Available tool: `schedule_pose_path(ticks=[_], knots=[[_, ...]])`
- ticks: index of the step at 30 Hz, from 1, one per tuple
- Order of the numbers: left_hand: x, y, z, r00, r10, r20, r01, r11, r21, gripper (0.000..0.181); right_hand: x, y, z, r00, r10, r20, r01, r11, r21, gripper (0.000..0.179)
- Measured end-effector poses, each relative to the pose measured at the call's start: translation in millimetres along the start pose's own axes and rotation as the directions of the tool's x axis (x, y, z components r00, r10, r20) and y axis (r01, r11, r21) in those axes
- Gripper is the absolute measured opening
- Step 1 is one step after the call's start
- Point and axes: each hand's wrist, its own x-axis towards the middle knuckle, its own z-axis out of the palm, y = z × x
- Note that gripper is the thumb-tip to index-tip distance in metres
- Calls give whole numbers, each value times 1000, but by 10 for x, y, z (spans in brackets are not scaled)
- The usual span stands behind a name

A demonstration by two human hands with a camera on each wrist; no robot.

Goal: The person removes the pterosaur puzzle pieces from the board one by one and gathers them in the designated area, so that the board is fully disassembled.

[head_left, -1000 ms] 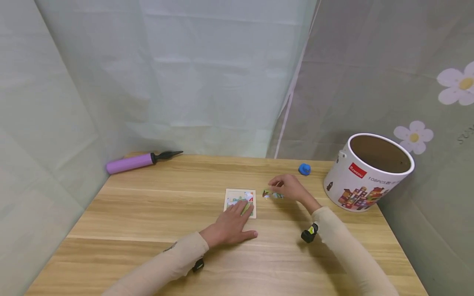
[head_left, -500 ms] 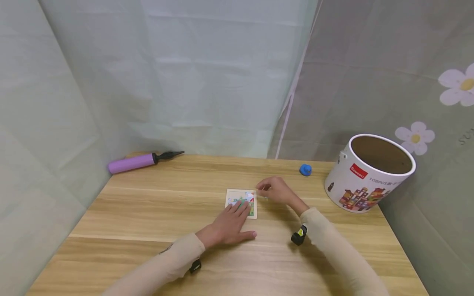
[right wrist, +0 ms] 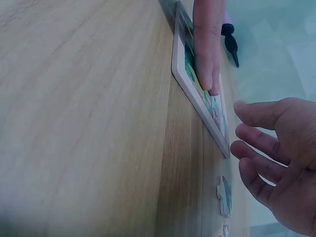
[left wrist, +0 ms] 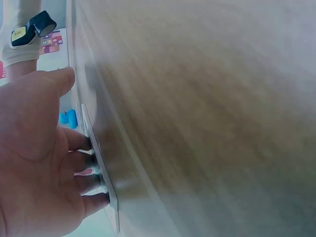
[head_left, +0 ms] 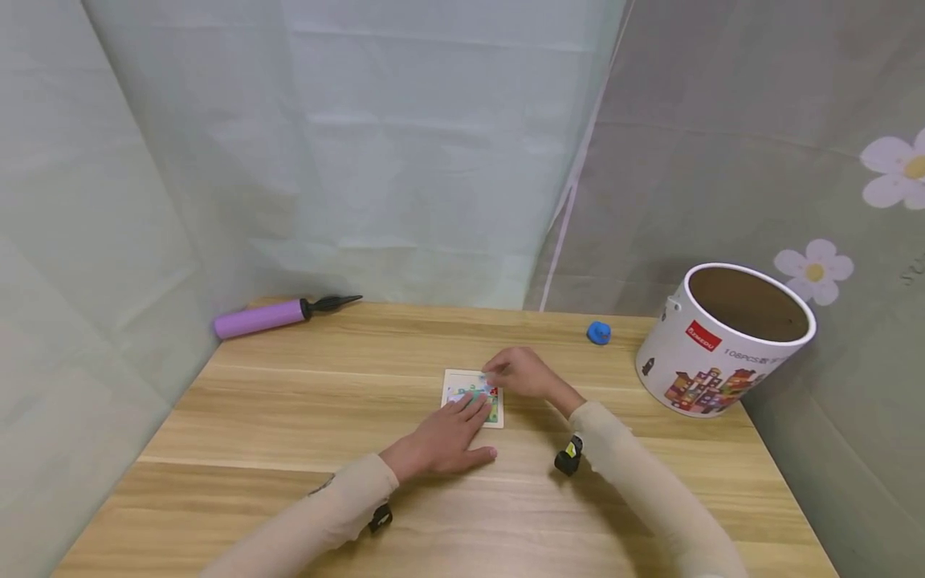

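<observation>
A small square jigsaw puzzle in a pale wooden tray [head_left: 462, 372] lies on the table, with colourful pieces set in it. The fingers of my left hand [head_left: 448, 440] lie flat across its lower part, the thumb spread on the tabletop side. Over the tray's upper right corner, my right hand [head_left: 526, 373] pinches a small puzzle piece, mostly hidden by the fingertips. Seen from the right wrist, the thumb and fingers of that hand [right wrist: 291, 158] are bent beside the tray edge. A loose puzzle piece [right wrist: 225, 196] lies on the table below them, with part of another beyond.
A purple hand pump [head_left: 260, 319] with a black nozzle lies at the back left. Near the back edge sits a small blue toy [head_left: 598, 333]. A large white bucket [head_left: 672, 353] stands at the right, and fabric curtains [head_left: 405, 160] hang behind the table.
My right hand has moved left from the loose pieces to the tray's upper right corner, a puzzle piece at its fingertips. My left hand has stayed on the tray.
</observation>
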Motion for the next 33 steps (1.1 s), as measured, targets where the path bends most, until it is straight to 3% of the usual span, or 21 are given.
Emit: schedule_pose_path(ticks=[16,22,33], knots=[[-24,11,17,1000,14,-24,-13,1000,22,79,42,8,53,991,-116,72,122,990,-77,11],[-27,13,23,999,16,-33,-16,1000,15,79,49,16,75,988,-111,107,120,989,-83,12],[-34,18,30,999,14,-45,-14,1000,-1,78,26,-57,69,994,-76,75,81,995,-62,11]])
